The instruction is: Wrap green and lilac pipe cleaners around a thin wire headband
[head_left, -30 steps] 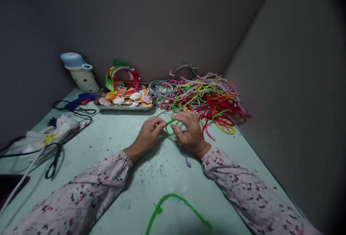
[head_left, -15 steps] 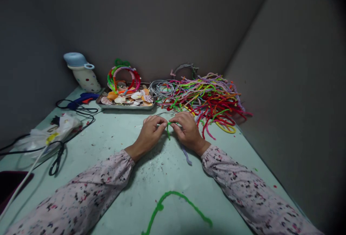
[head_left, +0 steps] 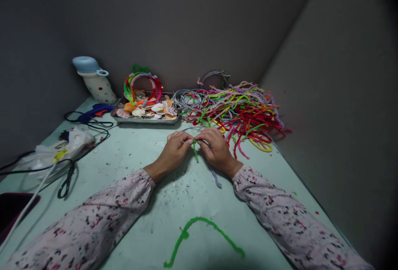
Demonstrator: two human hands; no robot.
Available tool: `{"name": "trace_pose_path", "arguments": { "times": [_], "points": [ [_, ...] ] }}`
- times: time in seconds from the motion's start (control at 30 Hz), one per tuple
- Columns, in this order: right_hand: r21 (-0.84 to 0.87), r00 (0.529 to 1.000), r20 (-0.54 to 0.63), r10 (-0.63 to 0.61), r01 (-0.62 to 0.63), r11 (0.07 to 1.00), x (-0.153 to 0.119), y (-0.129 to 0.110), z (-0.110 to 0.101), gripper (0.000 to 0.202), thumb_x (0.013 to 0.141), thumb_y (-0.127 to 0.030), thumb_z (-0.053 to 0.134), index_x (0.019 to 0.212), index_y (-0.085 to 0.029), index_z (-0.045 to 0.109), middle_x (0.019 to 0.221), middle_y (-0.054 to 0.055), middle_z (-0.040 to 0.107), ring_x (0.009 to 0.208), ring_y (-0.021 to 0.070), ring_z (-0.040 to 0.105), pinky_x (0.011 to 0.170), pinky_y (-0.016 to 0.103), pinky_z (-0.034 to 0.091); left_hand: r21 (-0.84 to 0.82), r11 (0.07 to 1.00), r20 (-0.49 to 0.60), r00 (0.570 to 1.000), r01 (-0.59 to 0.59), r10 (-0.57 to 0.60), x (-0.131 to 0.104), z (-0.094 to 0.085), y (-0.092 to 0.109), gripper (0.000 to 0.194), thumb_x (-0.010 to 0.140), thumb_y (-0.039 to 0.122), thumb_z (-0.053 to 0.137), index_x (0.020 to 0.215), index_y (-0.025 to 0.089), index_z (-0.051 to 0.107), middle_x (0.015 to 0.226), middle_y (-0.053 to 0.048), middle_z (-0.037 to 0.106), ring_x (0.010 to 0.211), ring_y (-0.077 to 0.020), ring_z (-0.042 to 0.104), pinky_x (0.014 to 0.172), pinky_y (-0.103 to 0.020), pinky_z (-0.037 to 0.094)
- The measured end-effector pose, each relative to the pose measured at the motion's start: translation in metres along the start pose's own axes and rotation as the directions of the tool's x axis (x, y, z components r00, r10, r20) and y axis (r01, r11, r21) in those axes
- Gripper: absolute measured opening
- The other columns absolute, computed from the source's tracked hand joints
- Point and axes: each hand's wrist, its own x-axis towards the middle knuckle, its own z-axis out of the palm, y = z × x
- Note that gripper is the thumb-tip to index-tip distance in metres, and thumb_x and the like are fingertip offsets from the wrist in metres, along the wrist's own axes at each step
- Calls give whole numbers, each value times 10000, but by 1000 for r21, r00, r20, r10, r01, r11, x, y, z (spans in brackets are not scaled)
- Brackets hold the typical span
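My left hand point(head_left: 178, 149) and my right hand point(head_left: 215, 148) meet over the middle of the table, fingertips almost touching. Between them they pinch a green pipe cleaner point(head_left: 195, 152), one end of which dangles below the fingers. A thin grey wire arcs just behind my fingertips; whether the fingers also hold it I cannot tell. Out from under my right hand runs a lilac pipe cleaner point(head_left: 215, 177). Nearer to me, a bent green pipe cleaner point(head_left: 202, 219) with a small knob on it lies on the table.
Behind my hands stand a metal tray point(head_left: 146, 121) of shells topped with colourful hoops, a coil of grey wire point(head_left: 186, 101) and a heap of pipe cleaners point(head_left: 242, 108). At left are a bottle point(head_left: 98, 85), a blue glue gun point(head_left: 95, 112), black cables and a plastic bag point(head_left: 46, 156).
Both hands stay pinched together at nearly the same spot. The dangling green end has swung slightly to the right. The whole view has shifted a little.
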Motion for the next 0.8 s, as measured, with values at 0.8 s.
{"name": "trace_pose_path", "arguments": {
  "times": [0.8],
  "points": [
    [73,999,-33,36,-33,997,3,-5,-2,123,935,-244,520,986,-234,631,907,48,643,931,214,567,857,405,458,83,994,-172,982,-69,83,-2,5,-6,55,847,263,646,875,217,659,868,-11,676,904,-189,582,890,-349,401]
  ]
}}
